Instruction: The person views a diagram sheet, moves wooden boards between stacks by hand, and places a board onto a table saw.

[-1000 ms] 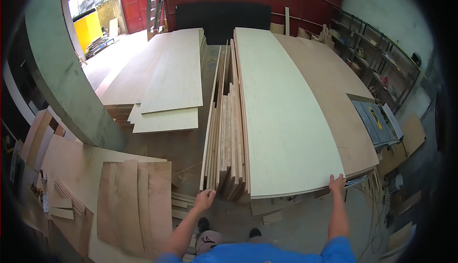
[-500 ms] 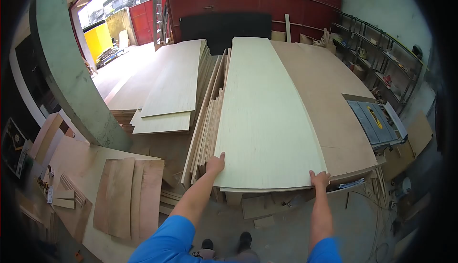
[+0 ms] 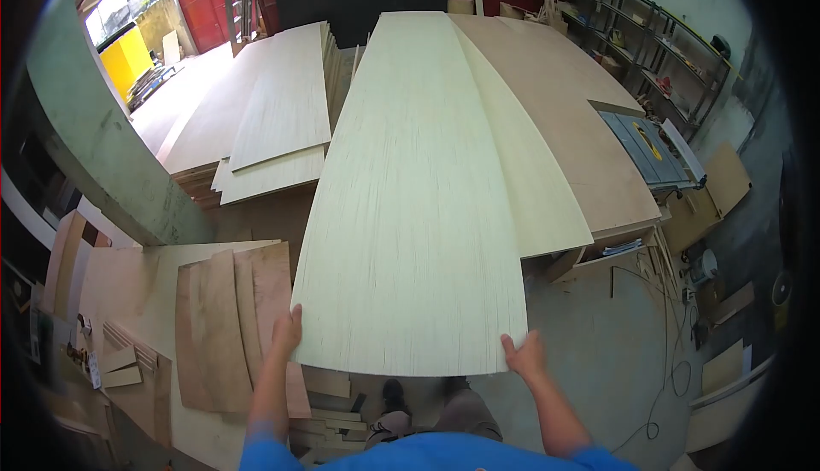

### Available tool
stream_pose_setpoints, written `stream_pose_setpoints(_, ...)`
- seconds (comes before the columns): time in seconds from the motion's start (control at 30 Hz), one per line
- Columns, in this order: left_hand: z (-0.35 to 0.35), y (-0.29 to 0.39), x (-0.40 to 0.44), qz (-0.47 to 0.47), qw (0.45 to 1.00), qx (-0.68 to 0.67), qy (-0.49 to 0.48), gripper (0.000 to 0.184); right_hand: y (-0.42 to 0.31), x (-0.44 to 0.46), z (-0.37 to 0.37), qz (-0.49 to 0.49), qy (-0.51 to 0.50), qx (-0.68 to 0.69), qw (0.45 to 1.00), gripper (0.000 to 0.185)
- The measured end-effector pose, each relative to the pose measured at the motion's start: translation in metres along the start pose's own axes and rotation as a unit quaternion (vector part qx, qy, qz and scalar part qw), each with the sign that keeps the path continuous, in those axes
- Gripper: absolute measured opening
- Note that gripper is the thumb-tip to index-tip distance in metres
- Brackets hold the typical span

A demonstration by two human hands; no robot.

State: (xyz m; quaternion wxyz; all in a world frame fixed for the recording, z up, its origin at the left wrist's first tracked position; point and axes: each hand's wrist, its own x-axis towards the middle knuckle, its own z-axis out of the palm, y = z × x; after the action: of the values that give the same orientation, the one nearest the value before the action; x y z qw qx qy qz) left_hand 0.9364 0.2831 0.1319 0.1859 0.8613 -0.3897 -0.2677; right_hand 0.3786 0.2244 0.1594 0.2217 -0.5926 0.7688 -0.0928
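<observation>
A long pale plywood sheet point(image 3: 410, 215) stretches away from me, its near end jutting out above my feet. My left hand point(image 3: 289, 329) grips its left edge close to the near corner. At the near right corner, my right hand point(image 3: 524, 353) is closed on the sheet with the thumb on top; the fingers beneath are partly hidden. Under the held sheet lies a second pale plywood sheet point(image 3: 547, 202), showing along the right side. Both rest over a wide brown board surface point(image 3: 589, 146).
A table saw point(image 3: 645, 146) is set into the right side. Stacked boards point(image 3: 282, 104) stand at the left, near a pillar point(image 3: 102, 129). Thin brown panels point(image 3: 218, 326) lie at lower left. Cable point(image 3: 662, 368) runs over the floor at right; metal shelves point(image 3: 649, 35) line the wall.
The top plywood sheet has come toward me and to the left, with both hands on it. A second pale sheet now shows beneath it. The camera view has shifted too.
</observation>
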Motion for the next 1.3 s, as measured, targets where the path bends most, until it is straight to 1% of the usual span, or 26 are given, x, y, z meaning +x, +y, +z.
stream_pose_setpoints(0.07, 0.001, -0.029, -0.061, -0.003, 0.998, -0.058, 0.014, 0.06, 0.031, -0.038, 0.023, 0.048, 0.036, 0.064, 0.996, 0.063)
stream_pose_setpoints(0.13, 0.031, -0.081, -0.092, 0.013, 0.988, -0.146, 0.045, 0.057, 0.049, -0.066, 0.018, 0.053, 0.024, 0.089, 0.994, 0.057)
stream_pose_setpoints(0.17, 0.036, -0.078, -0.105, -0.001, 0.989, -0.135, 0.052, 0.056, 0.058, -0.07, 0.012, 0.052, 0.018, 0.1, 0.993, 0.054)
stream_pose_setpoints(0.23, 0.042, -0.061, -0.137, -0.026, 0.991, -0.11, 0.065, 0.054, 0.08, -0.065, 0.01, 0.055, 0.008, 0.077, 0.995, 0.051)
stream_pose_setpoints(0.27, 0.049, -0.062, -0.141, -0.033, 0.989, -0.121, 0.077, 0.054, 0.089, -0.059, 0.01, 0.055, 0.004, 0.068, 0.996, 0.049)
stream_pose_setpoints(0.33, 0.064, -0.059, -0.148, -0.045, 0.983, -0.146, 0.106, 0.054, 0.104, -0.051, 0.015, 0.012, 0.016, 0.093, 0.995, 0.048)
stream_pose_setpoints(0.37, 0.069, -0.057, -0.155, -0.037, 0.983, -0.139, 0.113, 0.054, 0.111, -0.046, 0.017, -0.009, 0.022, 0.107, 0.994, 0.048)
stream_pose_setpoints(0.43, 0.071, -0.037, -0.167, -0.016, 0.984, -0.126, 0.127, 0.055, 0.12, -0.036, 0.013, -0.015, 0.037, 0.124, 0.991, 0.048)
stream_pose_setpoints(0.47, 0.081, -0.037, -0.17, -0.037, 0.983, -0.128, 0.125, 0.055, 0.123, -0.028, 0.012, -0.018, 0.045, 0.135, 0.99, 0.048)
stream_pose_setpoints(0.53, 0.107, -0.04, -0.196, -0.087, 0.981, -0.129, 0.114, 0.056, 0.141, 0.0, 0.004, -0.028, 0.042, 0.093, 0.994, 0.051)
stream_pose_setpoints(0.6, 0.126, -0.029, -0.223, -0.097, 0.98, -0.138, 0.107, 0.057, 0.158, 0.022, -0.011, -0.033, 0.037, 0.069, 0.996, 0.054)
stream_pose_setpoints(0.67, 0.142, -0.001, -0.248, -0.106, 0.977, -0.141, 0.116, 0.058, 0.157, 0.051, -0.03, -0.048, 0.036, 0.065, 0.996, 0.056)
stream_pose_setpoints(0.73, 0.152, 0.023, -0.27, -0.115, 0.975, -0.136, 0.134, 0.06, 0.157, 0.08, -0.041, -0.049, 0.034, 0.025, 0.998, 0.059)
stream_pose_setpoints(0.8, 0.171, 0.021, -0.286, -0.118, 0.972, -0.159, 0.126, 0.064, 0.149, 0.111, -0.061, -0.066, 0.048, -0.019, 0.997, 0.061)
stream_pose_setpoints(0.87, 0.168, 0.038, -0.295, -0.128, 0.972, -0.16, 0.115, 0.066, 0.127, 0.134, -0.078, -0.087, 0.076, -0.054, 0.992, 0.062)
stream_pose_setpoints(0.9, 0.174, 0.032, -0.292, -0.141, 0.965, -0.181, 0.125, 0.067, 0.082, 0.121, -0.117, -0.073, 0.023, -0.058, 0.995, 0.062)
stream_pose_setpoints(0.93, 0.177, 0.018, -0.282, -0.151, 0.959, -0.199, 0.132, 0.068, 0.057, 0.115, -0.131, -0.093, -0.011, -0.071, 0.993, 0.061)
stream_pose_setpoints(0.97, 0.172, 0.003, -0.275, -0.158, 0.955, -0.211, 0.133, 0.068, 0.04, 0.107, -0.137, -0.105, -0.045, -0.081, 0.99, 0.061)
stream_pose_setpoints(1.0, 0.145, 0.005, -0.274, -0.186, 0.959, -0.152, 0.149, 0.069, 0.027, 0.103, -0.136, -0.114, -0.075, -0.091, 0.986, 0.06)
stream_pose_setpoints(1.03, 0.107, 0.017, -0.274, -0.212, 0.958, -0.096, 0.165, 0.069, 0.031, 0.102, -0.109, -0.139, -0.105, -0.05, 0.983, 0.058)
stream_pose_setpoints(1.07, 0.075, 0.007, -0.268, -0.244, 0.954, -0.096, 0.144, 0.069, 0.028, 0.093, -0.092, -0.148, -0.119, -0.029, 0.981, 0.058)
stream_pose_setpoints(1.1, 0.067, -0.029, -0.254, -0.196, 0.949, -0.117, 0.217, 0.069, 0.012, 0.089, -0.079, -0.162, -0.13, -0.009, 0.978, 0.057)
stream_pose_setpoints(1.13, 0.019, 0.002, -0.252, -0.182, 0.951, -0.136, 0.209, 0.069, -0.011, 0.086, -0.074, -0.174, -0.138, -0.002, 0.975, 0.057)
stream_pose_setpoints(1.17, -0.01, -0.009, -0.241, -0.241, 0.952, -0.097, 0.161, 0.069, -0.023, 0.076, -0.069, -0.178, -0.159, 0.001, 0.971, 0.057)
stream_pose_setpoints(1.27, -0.054, -0.043, -0.203, -0.216, 0.959, -0.064, 0.17, 0.07, -0.056, 0.069, -0.031, -0.108, -0.282, 0.042, 0.952, 0.056)
stream_pose_setpoints(1.3, -0.074, -0.041, -0.186, -0.214, 0.954, -0.048, 0.204, 0.071, -0.082, 0.064, -0.025, -0.081, -0.312, 0.068, 0.944, 0.055)
